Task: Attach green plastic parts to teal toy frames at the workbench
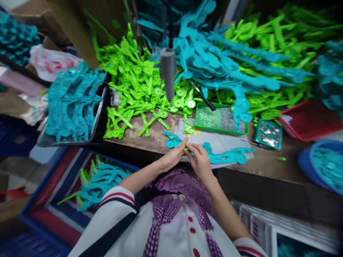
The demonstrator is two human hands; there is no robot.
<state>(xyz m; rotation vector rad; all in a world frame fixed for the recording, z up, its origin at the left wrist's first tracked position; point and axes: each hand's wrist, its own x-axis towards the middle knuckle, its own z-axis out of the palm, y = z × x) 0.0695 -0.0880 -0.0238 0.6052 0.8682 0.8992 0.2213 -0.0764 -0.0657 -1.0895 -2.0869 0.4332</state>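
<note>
Small green piece is at the fingertips, just above the near edge of a worn brown workbench. Right hand: thumb and forefinger pinched nearly together on it. Left hand: fingers straight, held together, tips against the right's; can't tell whether it grips too. Bench top is scuffed and patchy, with a grey cloth under the work. Long, curved blue plastic part lies flat on the cloth, right of the hands, slot through it. Behind: heaped flat lime strips with round ends, glossy blue parts piled alongside. Grey cylindrical tool hangs nose-down over the heap. Green tray holds fine metal pins; black pen-like tool leans over its back edge. Shiny metal bits in a teal box, red tray beyond, blue tub at far right. Red print on the white plastic bag, rear left, too blurred to read. Striped crate sits lower left.
</note>
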